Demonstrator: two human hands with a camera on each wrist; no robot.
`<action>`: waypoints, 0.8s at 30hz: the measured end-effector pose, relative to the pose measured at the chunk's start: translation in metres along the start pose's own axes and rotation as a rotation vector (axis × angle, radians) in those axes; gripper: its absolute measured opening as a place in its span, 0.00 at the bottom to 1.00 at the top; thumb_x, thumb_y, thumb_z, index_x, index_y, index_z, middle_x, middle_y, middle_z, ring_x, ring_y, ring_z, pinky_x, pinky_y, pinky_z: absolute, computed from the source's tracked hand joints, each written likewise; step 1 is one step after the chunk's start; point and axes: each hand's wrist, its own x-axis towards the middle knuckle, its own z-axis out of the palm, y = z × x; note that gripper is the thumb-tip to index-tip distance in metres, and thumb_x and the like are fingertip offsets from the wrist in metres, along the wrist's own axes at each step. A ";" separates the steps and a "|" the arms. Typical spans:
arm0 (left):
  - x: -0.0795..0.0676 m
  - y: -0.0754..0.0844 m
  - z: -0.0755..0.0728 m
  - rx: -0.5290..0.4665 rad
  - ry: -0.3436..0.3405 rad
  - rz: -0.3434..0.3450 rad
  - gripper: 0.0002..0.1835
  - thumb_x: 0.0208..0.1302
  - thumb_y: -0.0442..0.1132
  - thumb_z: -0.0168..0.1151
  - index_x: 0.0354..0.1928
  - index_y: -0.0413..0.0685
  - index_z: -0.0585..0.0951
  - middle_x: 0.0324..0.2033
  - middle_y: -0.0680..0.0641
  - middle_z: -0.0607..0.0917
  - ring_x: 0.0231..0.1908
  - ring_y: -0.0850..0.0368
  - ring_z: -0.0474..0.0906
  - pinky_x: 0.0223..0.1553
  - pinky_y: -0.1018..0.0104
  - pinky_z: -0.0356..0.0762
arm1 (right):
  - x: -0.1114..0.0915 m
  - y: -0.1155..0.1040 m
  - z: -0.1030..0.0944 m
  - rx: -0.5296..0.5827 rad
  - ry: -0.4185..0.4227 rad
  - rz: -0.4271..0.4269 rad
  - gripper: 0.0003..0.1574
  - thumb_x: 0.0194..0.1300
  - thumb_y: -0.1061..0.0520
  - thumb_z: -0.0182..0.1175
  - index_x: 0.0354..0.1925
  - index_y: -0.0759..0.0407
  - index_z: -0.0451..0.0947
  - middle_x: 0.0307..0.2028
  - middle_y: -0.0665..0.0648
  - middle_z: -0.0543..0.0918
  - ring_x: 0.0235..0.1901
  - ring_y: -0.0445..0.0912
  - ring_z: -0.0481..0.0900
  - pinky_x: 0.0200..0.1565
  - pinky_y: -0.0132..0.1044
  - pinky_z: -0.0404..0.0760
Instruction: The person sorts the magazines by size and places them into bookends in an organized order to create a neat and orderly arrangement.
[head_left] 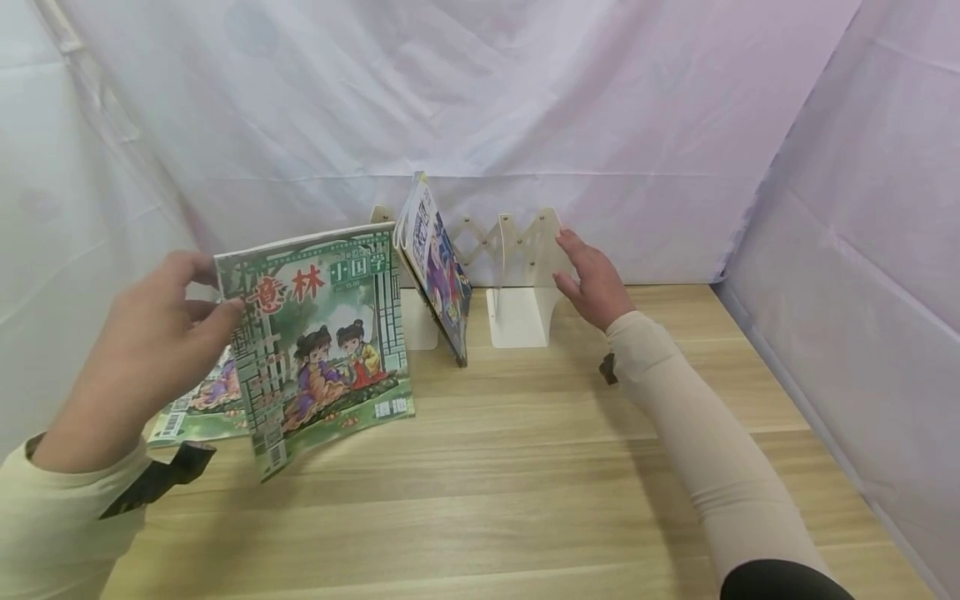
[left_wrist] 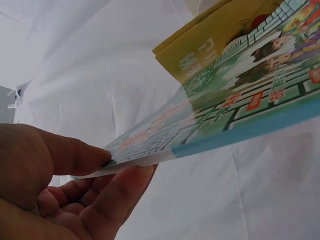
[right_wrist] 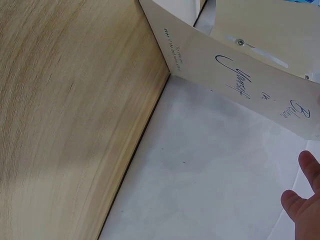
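My left hand (head_left: pixel 150 342) pinches a green children's magazine (head_left: pixel 322 342) by its upper left edge, thumb on the cover and fingers behind. The magazine is held up above the table, tilted, its cover facing me. In the left wrist view, the thumb and fingers (left_wrist: pixel 75 155) grip its thin edge. At the right end plate of a white expandable bookend (head_left: pixel 519 321), my right hand (head_left: pixel 596 279) has its fingers extended. The right wrist view shows a gap between those fingers and the lettered end plate (right_wrist: pixel 240 80). Another magazine (head_left: pixel 442 267) leans upright in the bookend's left part.
Another green magazine (head_left: pixel 198 412) lies on the wooden table (head_left: pixel 480 500) at the left, partly hidden behind the held one. White cloth (head_left: pixel 480 92) hangs behind the table, and a cloth side wall (head_left: pixel 862 250) stands along the right edge.
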 end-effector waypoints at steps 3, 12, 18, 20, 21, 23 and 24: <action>-0.002 0.003 0.001 -0.035 0.027 -0.013 0.23 0.73 0.47 0.53 0.60 0.38 0.65 0.59 0.29 0.74 0.53 0.28 0.77 0.28 0.60 0.81 | 0.000 0.000 0.000 -0.004 0.005 -0.001 0.36 0.72 0.57 0.57 0.73 0.64 0.59 0.75 0.60 0.58 0.69 0.62 0.63 0.69 0.56 0.60; -0.005 0.012 0.010 -0.161 0.139 0.004 0.20 0.71 0.38 0.56 0.59 0.38 0.65 0.62 0.31 0.72 0.54 0.29 0.77 0.25 0.77 0.79 | 0.000 0.002 0.002 -0.008 -0.001 0.013 0.37 0.72 0.57 0.57 0.74 0.62 0.59 0.76 0.58 0.57 0.69 0.61 0.63 0.69 0.55 0.61; -0.005 0.014 0.019 -0.196 0.212 0.001 0.20 0.69 0.34 0.57 0.58 0.37 0.65 0.57 0.32 0.75 0.52 0.31 0.79 0.24 0.80 0.78 | 0.000 0.001 0.003 -0.002 -0.003 0.020 0.37 0.73 0.56 0.56 0.74 0.62 0.59 0.76 0.57 0.57 0.69 0.61 0.63 0.69 0.55 0.60; -0.005 0.016 0.022 -0.208 0.226 -0.004 0.20 0.69 0.33 0.56 0.57 0.36 0.64 0.57 0.33 0.75 0.51 0.32 0.80 0.24 0.80 0.78 | 0.000 0.000 0.003 0.001 -0.002 0.020 0.37 0.73 0.56 0.56 0.74 0.62 0.59 0.76 0.58 0.57 0.69 0.61 0.63 0.69 0.55 0.60; -0.004 0.017 0.024 -0.218 0.230 -0.005 0.20 0.69 0.33 0.56 0.57 0.36 0.63 0.56 0.32 0.75 0.51 0.32 0.80 0.23 0.78 0.78 | 0.000 0.000 0.003 0.003 -0.002 0.021 0.37 0.73 0.56 0.56 0.74 0.62 0.58 0.76 0.57 0.57 0.69 0.61 0.63 0.69 0.56 0.61; -0.002 0.020 0.029 -0.239 0.236 -0.002 0.20 0.68 0.33 0.55 0.57 0.35 0.63 0.56 0.32 0.74 0.51 0.32 0.80 0.24 0.78 0.79 | 0.000 0.000 0.003 0.004 0.002 0.024 0.37 0.72 0.57 0.56 0.74 0.62 0.58 0.76 0.57 0.57 0.68 0.62 0.63 0.69 0.56 0.61; -0.001 0.022 0.031 -0.252 0.237 -0.003 0.20 0.68 0.33 0.55 0.57 0.35 0.63 0.56 0.32 0.74 0.51 0.33 0.80 0.23 0.77 0.79 | -0.001 0.000 0.002 0.006 0.004 0.025 0.37 0.72 0.57 0.57 0.74 0.62 0.58 0.76 0.57 0.56 0.68 0.62 0.63 0.68 0.56 0.61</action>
